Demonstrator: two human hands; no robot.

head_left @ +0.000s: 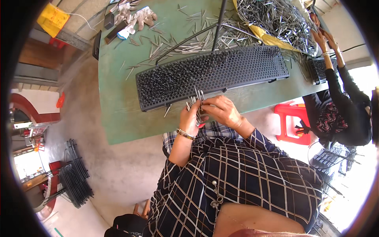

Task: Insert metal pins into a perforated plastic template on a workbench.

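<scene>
My left hand (188, 121) is closed around a small bundle of slim silvery metal pieces (193, 103), their ends sticking up past the fingers. Against that bundle, the fingers of my right hand (223, 111) are pinched together; whether they grip one of the pieces is hidden. Just beyond both hands, a long black perforated rack (244, 67) lies across the table. Dark slim pieces crowd the holes of its left part and far side, while many holes toward the right and near edge show bare.
Loose metal pieces (189, 46) lie scattered over the green table (122, 94) behind the rack. A big heap (272, 19) fills a yellow-edged sack at far right. Work gloves (144, 17) lie far left. Right of me, another person's hands (324, 39) are near a second rack; a red stool (292, 120) stands there.
</scene>
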